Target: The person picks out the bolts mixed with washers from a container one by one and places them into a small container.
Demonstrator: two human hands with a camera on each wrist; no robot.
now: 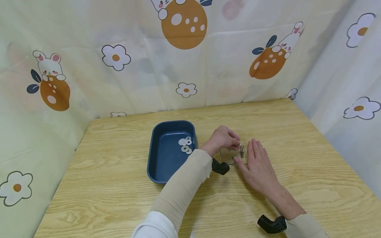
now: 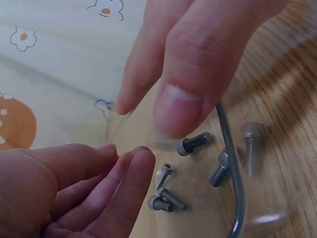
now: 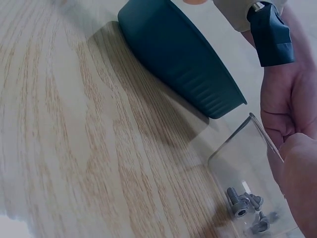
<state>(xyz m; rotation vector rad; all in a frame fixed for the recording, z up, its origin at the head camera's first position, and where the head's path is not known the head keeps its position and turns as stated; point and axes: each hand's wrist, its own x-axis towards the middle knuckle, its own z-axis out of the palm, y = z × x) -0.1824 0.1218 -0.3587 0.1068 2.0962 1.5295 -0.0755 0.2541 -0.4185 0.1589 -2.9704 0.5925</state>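
Note:
A clear plastic box [image 1: 227, 156] stands on the table with several socket-head screws [image 2: 194, 143] in it. My left hand [image 1: 224, 139] is over the box's left part, its thumb and fingertips brought together. Whether anything small sits between those fingertips I cannot tell; a metallic glint shows right by them in the head view. My right hand [image 1: 259, 167] lies along the box's right side with straight fingers, its thumb at the near rim. In the left wrist view the left fingers [image 2: 130, 173] are close above the screws, and the right thumb [image 2: 181, 106] hangs over the rim.
Left of the clear box is a dark blue tray [image 1: 150, 155], with several flat washers [image 1: 185, 148] along its right side. Black camera mounts sit at both wrists. A patterned curtain [image 1: 143, 82] rises behind the wooden table [image 1: 101, 185].

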